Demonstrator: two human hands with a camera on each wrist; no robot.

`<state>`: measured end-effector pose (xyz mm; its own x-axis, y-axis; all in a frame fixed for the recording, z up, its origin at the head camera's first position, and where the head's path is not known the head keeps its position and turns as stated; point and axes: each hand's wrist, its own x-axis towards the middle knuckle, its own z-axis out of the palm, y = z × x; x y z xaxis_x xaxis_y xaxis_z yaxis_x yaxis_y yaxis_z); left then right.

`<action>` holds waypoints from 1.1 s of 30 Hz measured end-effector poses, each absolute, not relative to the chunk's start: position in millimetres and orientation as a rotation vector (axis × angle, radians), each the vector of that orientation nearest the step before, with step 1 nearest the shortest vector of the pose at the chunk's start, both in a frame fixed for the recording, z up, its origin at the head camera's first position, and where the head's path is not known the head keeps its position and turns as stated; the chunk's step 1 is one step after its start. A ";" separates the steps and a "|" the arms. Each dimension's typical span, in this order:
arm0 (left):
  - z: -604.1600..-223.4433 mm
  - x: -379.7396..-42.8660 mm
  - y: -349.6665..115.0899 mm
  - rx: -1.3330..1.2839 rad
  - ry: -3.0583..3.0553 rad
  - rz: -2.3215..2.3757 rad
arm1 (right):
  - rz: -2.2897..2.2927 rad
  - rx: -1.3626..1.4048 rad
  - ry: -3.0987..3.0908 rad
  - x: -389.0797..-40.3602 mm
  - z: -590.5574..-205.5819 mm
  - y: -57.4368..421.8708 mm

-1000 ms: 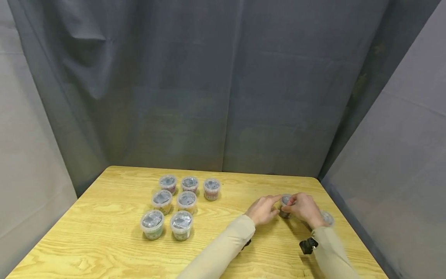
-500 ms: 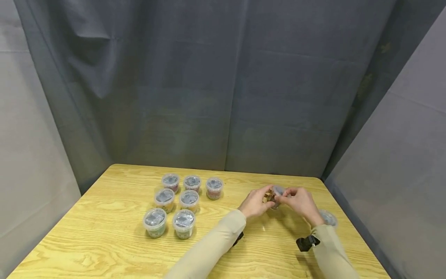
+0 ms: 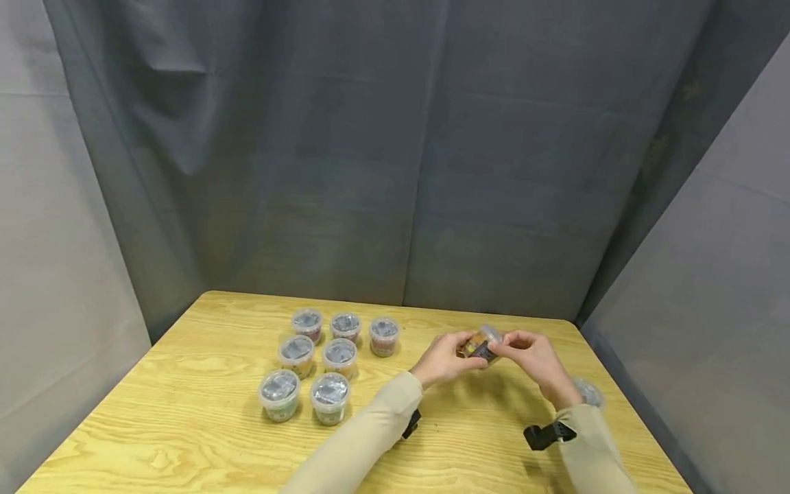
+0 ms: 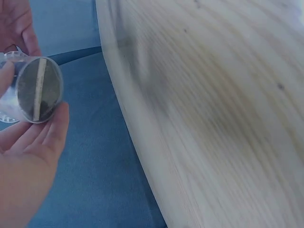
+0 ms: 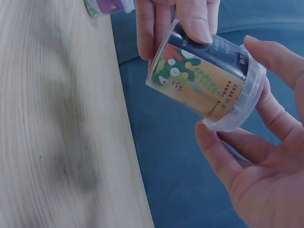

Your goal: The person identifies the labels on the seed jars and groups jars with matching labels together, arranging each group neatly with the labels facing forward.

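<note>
My left hand (image 3: 446, 357) grips a small clear plastic cup (image 3: 479, 347) with a clear lid, tilted on its side above the table. Its orange and black label, with green leaf prints, shows in the right wrist view, where the lid (image 5: 240, 111) points toward my right hand (image 5: 266, 156). The right fingers and thumb pinch the lid's rim. Left fingers curl round the body near the base. From the left wrist the dark round base (image 4: 40, 90) faces the camera, with a pale strip across it.
On the table's left side several lidded cups stand in rows: purplish ones (image 3: 384, 337) at the back, orange ones (image 3: 339, 358) between, green ones (image 3: 330, 399) in front. Another lidded cup (image 3: 591, 393) sits behind the right wrist. A dark curtain (image 3: 308, 171) hangs beyond the wooden table (image 3: 185, 425).
The cup has been lifted from the table, moved slightly left and tipped onto its side. My left hand, earlier straight-fingered beside it, now grips it; the right hand stays at the lid.
</note>
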<state>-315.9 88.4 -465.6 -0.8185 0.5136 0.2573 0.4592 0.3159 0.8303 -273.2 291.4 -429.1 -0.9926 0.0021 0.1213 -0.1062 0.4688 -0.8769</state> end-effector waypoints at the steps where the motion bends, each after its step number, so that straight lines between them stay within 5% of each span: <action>1: -465.8 -314.7 86.8 0.917 2.501 1.567 | 1.566 0.094 -2.610 -272.2 -428.8 289.7; 12: -467.6 -302.5 76.3 0.858 2.733 1.620 | 1.331 0.143 -2.608 -267.0 -418.8 262.2; 23: -455.3 -300.6 63.9 0.838 2.375 1.861 | 1.603 0.147 -2.491 -269.7 -411.6 260.5; 33: -459.9 -298.6 63.0 0.968 2.835 1.785 | 1.484 0.067 -2.504 -269.6 -409.7 245.1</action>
<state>-298.6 63.0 -459.9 -0.7914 0.2643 0.5511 0.6113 0.3420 0.7137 -269.6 245.1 -409.7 -0.9725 0.0774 0.2195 -0.1554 0.4861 -0.8600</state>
